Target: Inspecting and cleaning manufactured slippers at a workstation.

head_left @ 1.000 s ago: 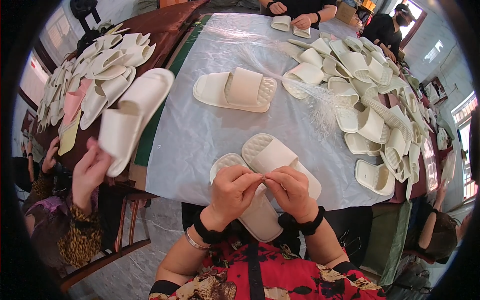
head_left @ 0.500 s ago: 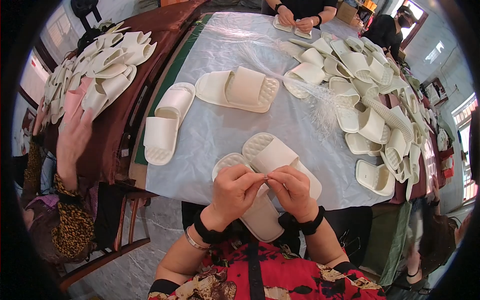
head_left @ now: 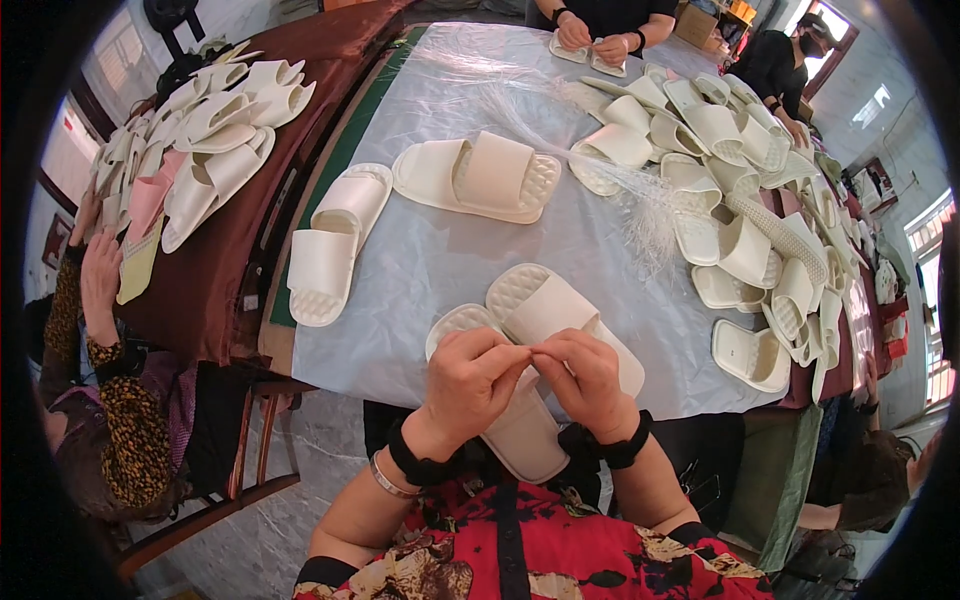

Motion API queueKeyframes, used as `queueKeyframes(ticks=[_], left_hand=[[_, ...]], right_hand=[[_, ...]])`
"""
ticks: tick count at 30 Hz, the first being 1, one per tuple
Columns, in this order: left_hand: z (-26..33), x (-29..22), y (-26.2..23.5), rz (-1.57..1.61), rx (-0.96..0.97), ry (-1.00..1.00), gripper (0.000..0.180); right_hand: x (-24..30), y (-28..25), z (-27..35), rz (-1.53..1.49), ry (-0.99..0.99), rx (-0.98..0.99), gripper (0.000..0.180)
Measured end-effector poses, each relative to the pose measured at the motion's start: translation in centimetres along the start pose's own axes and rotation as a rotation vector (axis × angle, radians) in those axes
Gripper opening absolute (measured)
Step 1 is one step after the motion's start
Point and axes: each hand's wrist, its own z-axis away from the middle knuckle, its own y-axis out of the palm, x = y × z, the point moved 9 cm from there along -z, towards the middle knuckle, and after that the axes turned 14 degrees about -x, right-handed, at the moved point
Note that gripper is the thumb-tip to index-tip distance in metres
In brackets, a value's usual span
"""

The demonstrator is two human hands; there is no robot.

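Note:
My left hand (head_left: 468, 378) and my right hand (head_left: 588, 378) meet fingertip to fingertip, each closed in a pinch. Whatever lies between the fingers is too small to make out. Below them is a pair of cream slide slippers: the right-hand slipper (head_left: 548, 307) lies on the plastic sheet, and the left-hand slipper (head_left: 527, 440) sticks out past the near table edge, its strap mostly behind my left hand. Farther off lie one cream slipper (head_left: 497, 175) turned sideways and another slipper (head_left: 325, 262) at the left.
A bundle of clear thin strands (head_left: 645, 215) lies on the plastic sheet (head_left: 420, 290). A heap of slippers (head_left: 740, 245) fills the right side. Across the table a person's hands (head_left: 590, 42) hold a pair. At left, another person's hand (head_left: 100, 275) is by more slippers (head_left: 215, 180).
My hands stay almost in place, fingertips still pressed together. The co-worker's hand at left has drawn back toward the near side, and a yellowish slipper sole now shows there.

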Motion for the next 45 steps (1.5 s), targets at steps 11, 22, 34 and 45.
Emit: queueKeyframes(ticks=[11,22,34,45], left_hand=[[0.3,0.8,0.1,0.007,-0.054,-0.11,0.007],[0.2,1.0,-0.5,-0.023,-0.037,-0.145,0.005],[0.4,1.5,-0.5,-0.059,0.009,-0.152,0.006],[-0.5,5.0,-4.9,-0.089,-0.231,-0.281,0.018]], right_hand=[[-0.5,0.3,0.3,0.142,0.022,-0.076,0.011],[0.5,1.1,0.2,0.147,-0.099,-0.041,0.023],[0.5,2.5,0.0,0.194,-0.109,0.109,0.019],[-2.3,-5.0,2.3,0.59,-0.015,0.141,0.049]])
